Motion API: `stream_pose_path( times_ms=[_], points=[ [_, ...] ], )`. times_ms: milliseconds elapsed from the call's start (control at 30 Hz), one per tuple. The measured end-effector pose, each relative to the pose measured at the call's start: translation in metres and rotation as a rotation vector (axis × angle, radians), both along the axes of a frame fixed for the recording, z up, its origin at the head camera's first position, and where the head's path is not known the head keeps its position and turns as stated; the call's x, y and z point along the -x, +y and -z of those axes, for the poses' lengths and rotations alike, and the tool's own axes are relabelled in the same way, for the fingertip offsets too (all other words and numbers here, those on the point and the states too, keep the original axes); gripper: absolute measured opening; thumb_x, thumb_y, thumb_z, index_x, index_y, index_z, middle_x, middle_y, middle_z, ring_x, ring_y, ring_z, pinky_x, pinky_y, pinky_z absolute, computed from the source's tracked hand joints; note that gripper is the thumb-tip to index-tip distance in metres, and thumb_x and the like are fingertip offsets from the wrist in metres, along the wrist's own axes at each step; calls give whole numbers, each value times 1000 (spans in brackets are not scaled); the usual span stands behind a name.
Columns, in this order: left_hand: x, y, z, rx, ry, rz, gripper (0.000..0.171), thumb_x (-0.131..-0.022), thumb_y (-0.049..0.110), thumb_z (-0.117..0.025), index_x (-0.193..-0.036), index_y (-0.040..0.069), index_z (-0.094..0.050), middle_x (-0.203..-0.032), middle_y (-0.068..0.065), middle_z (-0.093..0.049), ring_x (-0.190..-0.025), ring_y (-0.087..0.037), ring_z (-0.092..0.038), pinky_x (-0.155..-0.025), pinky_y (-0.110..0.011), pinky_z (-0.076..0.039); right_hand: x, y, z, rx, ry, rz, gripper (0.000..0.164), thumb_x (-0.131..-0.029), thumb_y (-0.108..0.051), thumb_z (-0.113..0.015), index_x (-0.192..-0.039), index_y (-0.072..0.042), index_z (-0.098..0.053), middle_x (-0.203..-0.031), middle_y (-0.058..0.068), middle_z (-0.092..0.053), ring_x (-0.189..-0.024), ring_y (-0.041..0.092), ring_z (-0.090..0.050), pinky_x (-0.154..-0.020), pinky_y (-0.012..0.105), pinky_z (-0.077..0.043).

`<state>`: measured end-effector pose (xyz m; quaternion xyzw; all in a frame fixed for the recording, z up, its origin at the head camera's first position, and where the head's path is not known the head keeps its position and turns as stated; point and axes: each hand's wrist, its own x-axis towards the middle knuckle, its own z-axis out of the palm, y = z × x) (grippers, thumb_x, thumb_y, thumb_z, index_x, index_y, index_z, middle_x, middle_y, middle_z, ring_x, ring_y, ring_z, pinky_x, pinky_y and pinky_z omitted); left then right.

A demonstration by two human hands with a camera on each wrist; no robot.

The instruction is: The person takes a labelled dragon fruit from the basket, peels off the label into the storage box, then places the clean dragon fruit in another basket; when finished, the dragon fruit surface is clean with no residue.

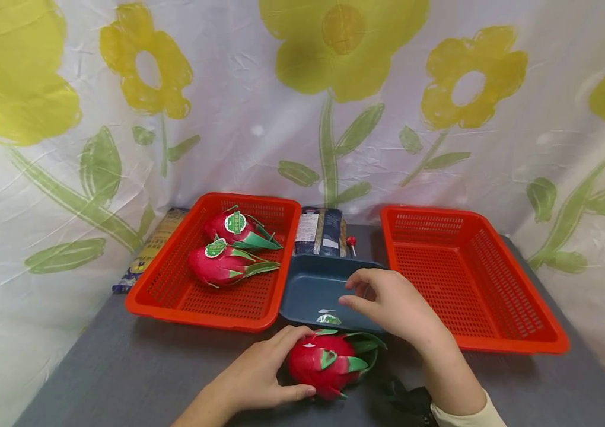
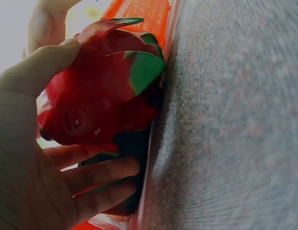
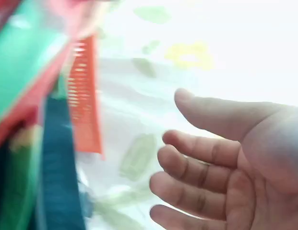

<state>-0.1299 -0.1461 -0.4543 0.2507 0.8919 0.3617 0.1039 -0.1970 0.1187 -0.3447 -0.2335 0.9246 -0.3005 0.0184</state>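
One dragon fruit (image 1: 315, 363) is gripped; two others (image 1: 222, 270) wear illegible green labels (image 1: 235, 223).

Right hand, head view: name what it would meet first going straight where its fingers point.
The right hand would probably first meet the rim of the left red basket, across the blue tray; height is unclear, so it might pass above.

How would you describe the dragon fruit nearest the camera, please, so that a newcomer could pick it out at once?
Find the blue tray between the left basket and the right basket, both red. On its near side, the left grip holds a dragon fruit, red with green-tipped scales. Unlike the two stickered fruits in the left basket, it is outside both baskets.
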Motion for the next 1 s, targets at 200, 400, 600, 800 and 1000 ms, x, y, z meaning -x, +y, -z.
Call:
stream_pose_path(
  times_ms=[200, 400, 600, 800, 1000],
  points=[
    [-1, 2, -1, 47, -9, -28, 81, -81, 67, -75, -149, 37, -43, -138, 11, -55, -118, -12, -56, -83, -30, -57, -8, 28, -19, 92, 80, 0, 19, -90, -29, -82, -105, -21, -73, -86, -12, -67, -80, 9, -62, -77, 39, -58],
    [-2, 3, -3, 62, 43, -34, 77, -84, 68, -71, -148, 30, -49, -138, 6, -58, -118, -15, -57, -85, -36, -58, -9, 62, -32, 148, 182, 15, 18, -92, -20, -80, -108, -20, -72, -94, -12, -70, -85, 8, -65, -82, 38, -57],
    [-3, 4, 0, 42, 93, -25, 75, -86, 67, -70, -148, 31, -49, -139, 8, -57, -122, -15, -54, -86, -37, -58, -10, 99, -38, 140, 242, 81, 19, -95, -24, -76, -114, -22, -71, -105, -10, -70, -90, 8, -65, -81, 25, -53],
    [-2, 5, 6, -24, 107, -14, 74, -87, 64, -70, -149, 32, -46, -140, 10, -55, -121, -14, -54, -84, -33, -58, -13, 143, -39, 154, 232, 253, 22, -98, -29, -73, -118, -21, -70, -112, -9, -68, -91, 2, -62, -78, 16, -47],
    [-5, 8, 4, -87, 128, -1, 66, -91, 49, -73, -150, 39, -45, -142, 12, -51, -123, -13, -53, -86, -30, -56, -10, 188, -29, 170, 162, 412, 37, -100, -33, -68, -128, -9, -65, -106, -18, -64, -86, -4, -58, -71, 13, -46]
  ],
)
